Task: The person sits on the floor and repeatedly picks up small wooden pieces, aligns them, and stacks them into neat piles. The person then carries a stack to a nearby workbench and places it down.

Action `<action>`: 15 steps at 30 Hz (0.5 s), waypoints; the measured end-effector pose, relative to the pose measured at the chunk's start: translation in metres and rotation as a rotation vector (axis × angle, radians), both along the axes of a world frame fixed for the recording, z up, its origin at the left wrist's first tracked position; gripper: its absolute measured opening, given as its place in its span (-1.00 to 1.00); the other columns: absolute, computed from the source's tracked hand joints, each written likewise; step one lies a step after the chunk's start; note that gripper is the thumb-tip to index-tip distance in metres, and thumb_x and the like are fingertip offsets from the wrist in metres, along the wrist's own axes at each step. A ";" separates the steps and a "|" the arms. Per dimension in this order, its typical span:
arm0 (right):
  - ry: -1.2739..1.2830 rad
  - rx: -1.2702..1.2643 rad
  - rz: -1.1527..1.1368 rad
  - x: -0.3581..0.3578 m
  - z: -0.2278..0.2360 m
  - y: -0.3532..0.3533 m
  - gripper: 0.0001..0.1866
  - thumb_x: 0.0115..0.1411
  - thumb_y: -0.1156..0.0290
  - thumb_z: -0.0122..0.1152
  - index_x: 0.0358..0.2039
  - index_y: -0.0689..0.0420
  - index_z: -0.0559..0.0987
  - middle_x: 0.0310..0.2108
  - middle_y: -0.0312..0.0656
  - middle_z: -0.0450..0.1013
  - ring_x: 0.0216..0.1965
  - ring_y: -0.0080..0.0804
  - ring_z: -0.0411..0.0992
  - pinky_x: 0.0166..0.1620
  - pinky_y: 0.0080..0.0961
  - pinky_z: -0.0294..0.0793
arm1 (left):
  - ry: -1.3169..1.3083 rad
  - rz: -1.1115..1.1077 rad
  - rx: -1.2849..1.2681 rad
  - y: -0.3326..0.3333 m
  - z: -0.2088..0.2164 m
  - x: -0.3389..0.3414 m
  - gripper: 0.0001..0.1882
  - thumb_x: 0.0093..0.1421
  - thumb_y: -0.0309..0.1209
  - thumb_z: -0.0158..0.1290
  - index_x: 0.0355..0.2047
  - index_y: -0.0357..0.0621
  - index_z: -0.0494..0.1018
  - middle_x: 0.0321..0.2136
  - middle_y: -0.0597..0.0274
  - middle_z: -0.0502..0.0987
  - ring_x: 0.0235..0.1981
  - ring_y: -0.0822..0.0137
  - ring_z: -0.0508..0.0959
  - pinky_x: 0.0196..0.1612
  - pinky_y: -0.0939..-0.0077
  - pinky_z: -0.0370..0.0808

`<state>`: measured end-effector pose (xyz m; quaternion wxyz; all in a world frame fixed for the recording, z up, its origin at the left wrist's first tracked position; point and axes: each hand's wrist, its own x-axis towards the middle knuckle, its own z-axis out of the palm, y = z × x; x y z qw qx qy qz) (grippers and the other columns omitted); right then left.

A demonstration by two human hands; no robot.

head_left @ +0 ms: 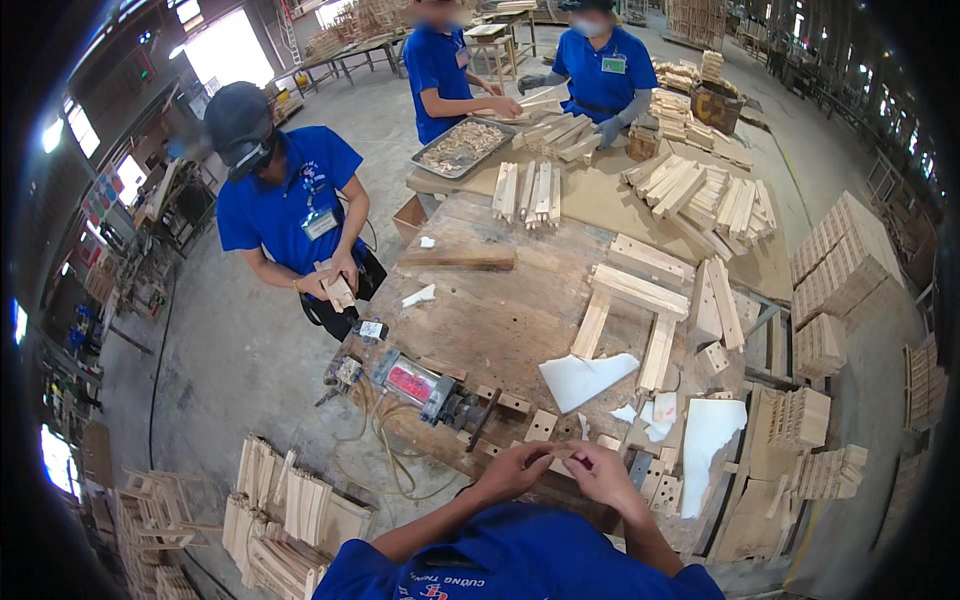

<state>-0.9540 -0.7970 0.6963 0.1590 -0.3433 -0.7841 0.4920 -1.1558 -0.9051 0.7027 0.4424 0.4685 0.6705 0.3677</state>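
Observation:
My left hand (522, 470) and my right hand (597, 470) meet fingertip to fingertip above the near edge of the wooden workbench (470, 300). Both are closed in a pinch; a small thin thing seems to be between them, too small to name. Under and around them lie wooden blocks with drilled holes (541, 426). A torn white foam sheet (590, 380) lies just beyond my hands, and another long white foam piece (712, 445) is to their right. Left of my hands, a pneumatic cylinder (410, 382) is mounted at the bench edge.
Wooden bars (640, 290) form a partial frame on the bench. Stacked slats (525, 192) and a metal tray of small wood pieces (462, 148) stand farther back. One co-worker (290, 190) at left holds a wooden piece; two more work at the far side. Hoses (385, 450) hang at left.

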 end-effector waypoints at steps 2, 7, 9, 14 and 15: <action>-0.011 0.030 0.095 -0.014 0.012 -0.009 -0.60 0.31 0.33 0.36 0.12 0.20 0.61 -0.26 0.00 0.64 -0.28 -0.20 0.64 -0.17 -0.37 0.61 | -0.011 0.065 0.021 -0.010 0.000 -0.012 -0.62 0.43 -0.25 0.16 0.15 -0.18 0.58 -0.08 0.05 0.71 -0.14 0.29 0.68 -0.04 0.38 0.59; -0.043 0.074 0.210 -0.040 0.014 -0.023 -0.60 0.31 0.30 0.35 0.10 0.22 0.62 -0.17 0.08 0.64 -0.16 -0.02 0.65 -0.07 -0.25 0.62 | -0.174 0.210 0.085 -0.007 0.004 -0.054 -0.64 0.42 -0.26 0.16 0.11 -0.20 0.60 -0.13 0.11 0.73 -0.14 0.39 0.67 -0.03 0.44 0.59; -0.045 0.059 0.265 -0.050 0.016 -0.023 -0.58 0.32 0.27 0.33 0.10 0.23 0.63 -0.15 0.14 0.64 -0.14 0.06 0.64 -0.06 -0.19 0.61 | -0.134 0.222 0.143 0.009 0.010 -0.079 -0.66 0.43 -0.29 0.15 0.09 -0.23 0.61 -0.15 0.17 0.72 -0.14 0.44 0.65 -0.03 0.48 0.58; -0.082 0.060 0.228 -0.078 0.025 -0.024 -0.60 0.30 0.34 0.37 0.10 0.20 0.62 -0.21 0.00 0.65 -0.23 -0.14 0.65 -0.11 -0.31 0.62 | -0.029 0.282 0.288 0.054 0.047 -0.127 -0.69 0.43 -0.34 0.13 0.05 -0.29 0.59 -0.23 0.19 0.69 -0.22 0.50 0.59 -0.09 0.51 0.55; -0.077 0.037 0.190 -0.080 0.023 -0.025 -0.61 0.30 0.35 0.37 0.10 0.20 0.62 -0.24 -0.03 0.65 -0.25 -0.21 0.64 -0.13 -0.34 0.62 | -0.017 0.298 0.343 0.058 0.053 -0.129 -0.70 0.42 -0.34 0.14 0.05 -0.28 0.59 -0.25 0.19 0.68 -0.23 0.50 0.58 -0.10 0.51 0.55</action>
